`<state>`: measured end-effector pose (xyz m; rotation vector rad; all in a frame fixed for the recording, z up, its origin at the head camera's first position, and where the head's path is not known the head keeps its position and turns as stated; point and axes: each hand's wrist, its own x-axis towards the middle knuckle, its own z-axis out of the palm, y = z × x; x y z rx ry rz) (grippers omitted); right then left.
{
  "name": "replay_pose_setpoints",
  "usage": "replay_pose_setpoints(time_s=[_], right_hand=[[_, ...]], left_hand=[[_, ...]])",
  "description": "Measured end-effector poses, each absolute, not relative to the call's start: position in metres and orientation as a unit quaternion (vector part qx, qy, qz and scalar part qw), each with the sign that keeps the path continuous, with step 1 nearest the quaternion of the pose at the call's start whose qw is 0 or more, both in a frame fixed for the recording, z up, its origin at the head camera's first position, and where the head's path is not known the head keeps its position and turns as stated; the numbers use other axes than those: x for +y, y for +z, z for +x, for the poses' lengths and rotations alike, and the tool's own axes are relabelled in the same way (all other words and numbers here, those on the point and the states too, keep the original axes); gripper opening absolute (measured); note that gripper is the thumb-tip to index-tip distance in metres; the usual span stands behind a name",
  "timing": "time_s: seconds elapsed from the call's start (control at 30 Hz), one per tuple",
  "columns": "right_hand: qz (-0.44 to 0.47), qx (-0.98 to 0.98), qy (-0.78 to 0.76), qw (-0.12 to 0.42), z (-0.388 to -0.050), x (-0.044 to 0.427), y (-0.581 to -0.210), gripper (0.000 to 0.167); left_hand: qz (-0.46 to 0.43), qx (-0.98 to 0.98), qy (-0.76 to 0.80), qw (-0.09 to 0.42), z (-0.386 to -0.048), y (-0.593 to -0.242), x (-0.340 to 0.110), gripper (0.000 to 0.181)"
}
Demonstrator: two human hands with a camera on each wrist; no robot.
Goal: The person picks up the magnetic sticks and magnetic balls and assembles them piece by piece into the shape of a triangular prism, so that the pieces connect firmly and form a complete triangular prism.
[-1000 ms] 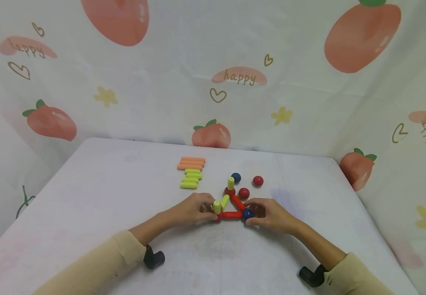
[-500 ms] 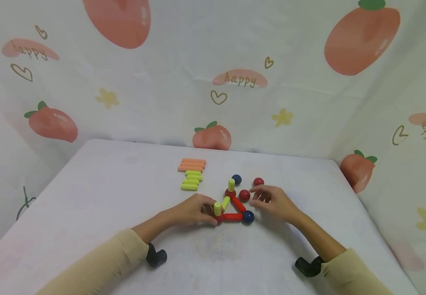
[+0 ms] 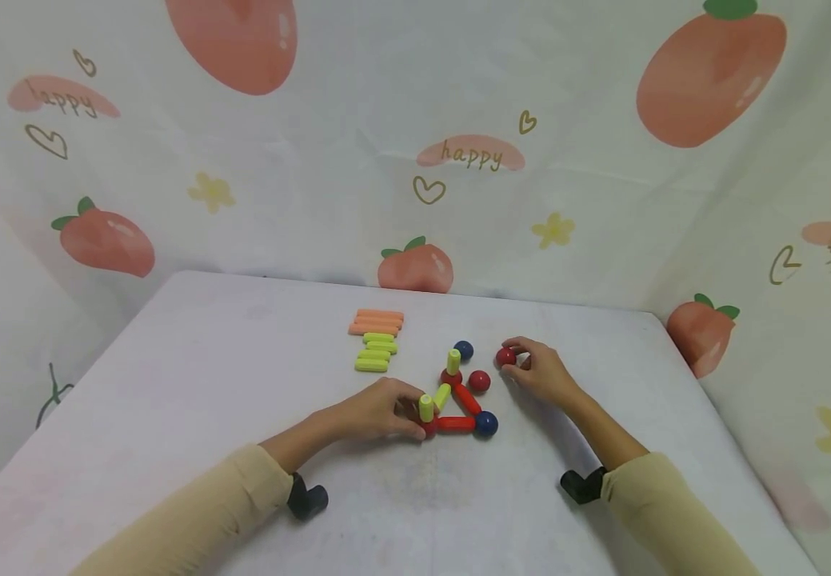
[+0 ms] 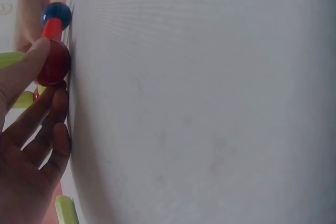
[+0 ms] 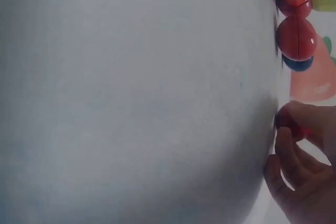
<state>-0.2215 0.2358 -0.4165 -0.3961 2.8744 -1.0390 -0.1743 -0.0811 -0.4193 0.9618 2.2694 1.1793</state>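
A flat triangle of balls and sticks lies on the white table. Its blue corner ball (image 3: 486,424) joins two red sticks (image 3: 456,425), and a short yellow-green stick (image 3: 441,397) closes the third side. Upright yellow-green sticks (image 3: 454,362) stand on both red corner balls. My left hand (image 3: 379,412) holds the near-left red corner ball (image 4: 56,64) between thumb and fingers. Farther back on the right, my right hand (image 3: 545,374) pinches a loose red ball (image 3: 505,357), which appears to rest on the table; the fingers partly cover it in the right wrist view.
Another loose red ball (image 3: 480,381) sits beside the triangle, with a loose blue ball (image 3: 464,350) behind it. Several yellow-green sticks (image 3: 372,365) and a few orange sticks (image 3: 376,322) lie in rows at the back left. A printed curtain (image 3: 314,200) hangs behind the table.
My right hand has left the triangle's blue corner ball, moved back past the nearer loose red ball, and taken hold of the farther one. My left hand has stayed at its corner.
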Motion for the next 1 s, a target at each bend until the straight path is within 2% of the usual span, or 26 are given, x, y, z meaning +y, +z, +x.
replay_pose_setpoints(time_s=[0.2,0.33,0.57,0.8,1.0], right_hand=[[-0.135,0.923,-0.358,-0.036,-0.217,0.224,-0.402,0.043],[-0.190,0.896,-0.397,-0.065,-0.209,0.207,-0.379,0.045],[-0.287,0.863,-0.413,-0.046,-0.196,0.182,-0.365,0.045],[-0.293,0.870,-0.396,-0.024,-0.196,0.175,-0.371,0.044],[-0.275,0.877,-0.392,-0.011,-0.197,0.183,-0.377,0.053]], left_hand=[[0.346,0.813,0.421,0.203,-0.174,-0.419,-0.080,0.029],[0.343,0.815,0.421,0.204,-0.174,-0.417,-0.081,0.029],[0.352,0.809,0.425,0.204,-0.176,-0.417,-0.082,0.028],[0.351,0.810,0.424,0.202,-0.177,-0.420,-0.081,0.028],[0.351,0.810,0.425,0.200,-0.175,-0.418,-0.081,0.028]])
